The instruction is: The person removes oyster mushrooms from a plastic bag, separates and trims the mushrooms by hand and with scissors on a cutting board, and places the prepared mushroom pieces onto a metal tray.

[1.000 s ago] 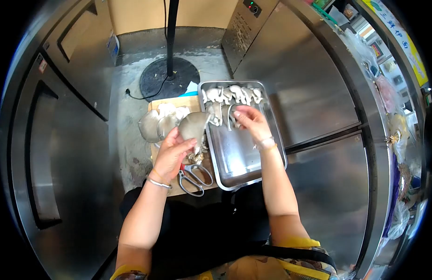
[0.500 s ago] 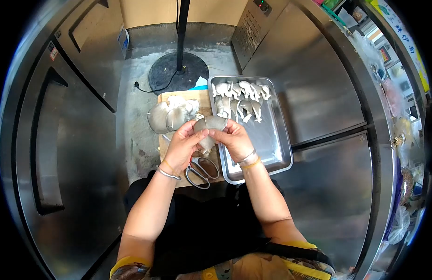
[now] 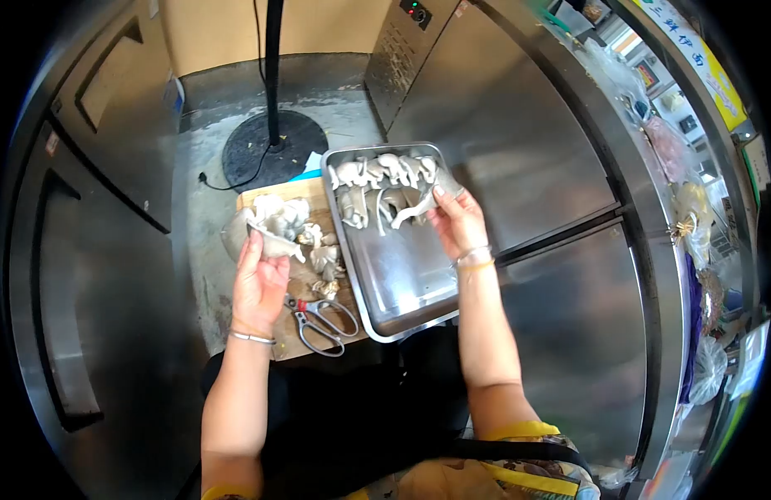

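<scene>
My left hand (image 3: 262, 287) pinches a piece of oyster mushroom (image 3: 277, 245) above the wooden board (image 3: 316, 193). Behind it on the board lies a pile of pale grey oyster mushrooms (image 3: 283, 215), with trimmed stem pieces (image 3: 325, 258) beside it. Over the far right part of a metal tray (image 3: 394, 287), my right hand (image 3: 459, 223) grips a torn mushroom strip (image 3: 415, 211) whose thin end hangs down to the left. Torn mushroom pieces (image 3: 385, 169) line the tray's far end in rows. Scissors (image 3: 325, 323) with grey handles rest on the board's near part.
A black pole (image 3: 274, 75) on a round base (image 3: 273, 150) stands on the floor beyond the board, with a cable and plug beside it. Steel cabinets flank me on the left (image 3: 119, 300) and right (image 3: 560, 308). Plastic bags (image 3: 690, 229) crowd the far right.
My hands were together on one mushroom and are now apart, each with a piece. The right moved over the tray, the left toward the pile. The view has shifted too.
</scene>
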{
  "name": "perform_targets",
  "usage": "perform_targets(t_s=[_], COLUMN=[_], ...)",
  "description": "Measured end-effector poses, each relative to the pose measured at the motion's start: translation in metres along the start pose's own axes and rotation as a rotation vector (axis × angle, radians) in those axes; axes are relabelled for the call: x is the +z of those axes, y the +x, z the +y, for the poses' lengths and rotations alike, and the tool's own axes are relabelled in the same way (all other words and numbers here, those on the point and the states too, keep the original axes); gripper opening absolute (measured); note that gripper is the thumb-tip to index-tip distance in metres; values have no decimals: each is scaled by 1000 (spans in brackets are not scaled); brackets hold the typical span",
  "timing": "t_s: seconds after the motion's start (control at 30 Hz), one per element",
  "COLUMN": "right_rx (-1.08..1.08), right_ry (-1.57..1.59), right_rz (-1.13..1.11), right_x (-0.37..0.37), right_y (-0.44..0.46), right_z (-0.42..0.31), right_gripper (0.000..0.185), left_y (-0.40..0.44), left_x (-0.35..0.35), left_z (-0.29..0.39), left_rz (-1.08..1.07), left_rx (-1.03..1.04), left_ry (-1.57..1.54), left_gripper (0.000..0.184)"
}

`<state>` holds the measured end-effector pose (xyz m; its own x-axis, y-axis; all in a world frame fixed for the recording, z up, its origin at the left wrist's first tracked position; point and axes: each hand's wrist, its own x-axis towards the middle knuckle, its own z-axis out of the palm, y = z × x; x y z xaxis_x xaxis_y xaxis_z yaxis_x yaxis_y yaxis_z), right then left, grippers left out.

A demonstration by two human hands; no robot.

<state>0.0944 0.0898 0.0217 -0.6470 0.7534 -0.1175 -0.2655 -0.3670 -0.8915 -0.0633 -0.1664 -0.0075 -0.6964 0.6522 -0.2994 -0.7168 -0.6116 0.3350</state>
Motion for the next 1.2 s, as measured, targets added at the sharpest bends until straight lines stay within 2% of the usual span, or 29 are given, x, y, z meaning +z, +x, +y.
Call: perform_targets(t_s=[0.03,0.07,0.1,0.17,0.2,0.3,0.37,0.4,0.5,0.57,0.63,0.67,0.7,0.73,0.77,0.8,0.87,0.97,1.1,1.17,1.2], right_rx=[-42,11,6,104,102,180,4,-4,-12,-53,-508,-598,-388,-233,-191,-95,-163,-290,-293,-160,-210], right_ry=[-183,-367,-369,-932,-931,-1013,-1263,-1474,-1553,-1614,-1734,-1729,-1423,-1155,-1008,-955,-955,-1099,-1051,-1029,-820], right_rz=[30,108,114,30,35,-15,-93,-56,23,32,107,69,26,-148,-372,-530,-648,-557,-550,-258,-155], right_x=[-15,-27,-46,-82,-87,-102,-112,-96,-86,-79,-70,-53,-22,-17,6,28,62,73,59,38,15], right_y=[15,28,43,71,80,107,123,115,108,96,81,64,37,24,-2,-24,-58,-72,-68,-48,-26], right_z=[-8,-13,-12,0,3,26,44,33,26,20,15,10,4,18,16,16,16,24,16,5,11], right_gripper=[18,12,12,18,18,26,33,49,57,51,43,40,35,30,29,32,38,35,29,24,23], left_y=[0,0,1,1,1,1,1,1,0,-1,-3,-3,-4,-5,-7,-9,-12,-17,-22,-20,-17], left_x=[-1,-1,-2,-3,1,2,2,2,6,4,6,8,10,12,13,11,12,10,22,22,16], left_z=[0,-2,-5,-10,-14,-21,-24,-24,-23,-21,-22,-24,-25,-28,-29,-32,-39,-42,-39,-38,-36], left_rz=[19,39,34,8,-6,-14,-14,-14,-10,-44,-57,-73,-74,-114,-153,-169,-207,-235,-183,-182,-166], left_rx=[-18,-35,-42,-118,-144,-200,-213,-226,-238,-269,-266,-261,-261,-263,-266,-260,-274,-282,-249,-239,-243], left_ry=[15,32,31,96,122,162,189,207,234,235,271,308,305,316,330,350,354,356,392,386,439], left_gripper=[18,19,19,20,16,18,18,18,18,17,19,20,20,21,21,24,25,26,33,36,38])
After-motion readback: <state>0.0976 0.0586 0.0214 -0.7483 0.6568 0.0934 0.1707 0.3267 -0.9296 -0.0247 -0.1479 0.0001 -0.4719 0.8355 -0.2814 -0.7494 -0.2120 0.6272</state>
